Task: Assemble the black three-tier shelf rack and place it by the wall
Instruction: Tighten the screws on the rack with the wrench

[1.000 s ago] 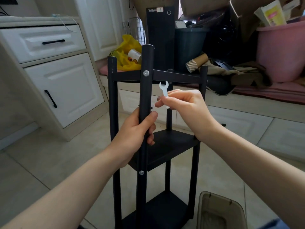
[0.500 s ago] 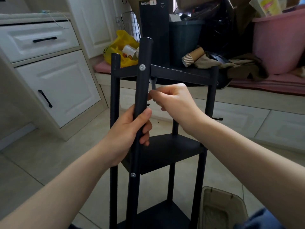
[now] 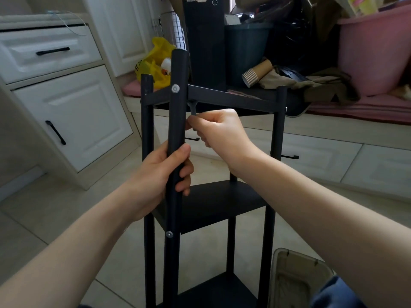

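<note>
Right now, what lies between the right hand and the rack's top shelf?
A small wrench: the right hand pinches it, and its head reaches up under the top shelf. The head view shows this.

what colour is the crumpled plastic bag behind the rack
Yellow; the crumpled plastic bag shows best in head view.

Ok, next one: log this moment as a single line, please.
stage: assembly, top tier | left hand: grips front post | right hand: pinches small wrench under top shelf | rack: upright on floor
</note>
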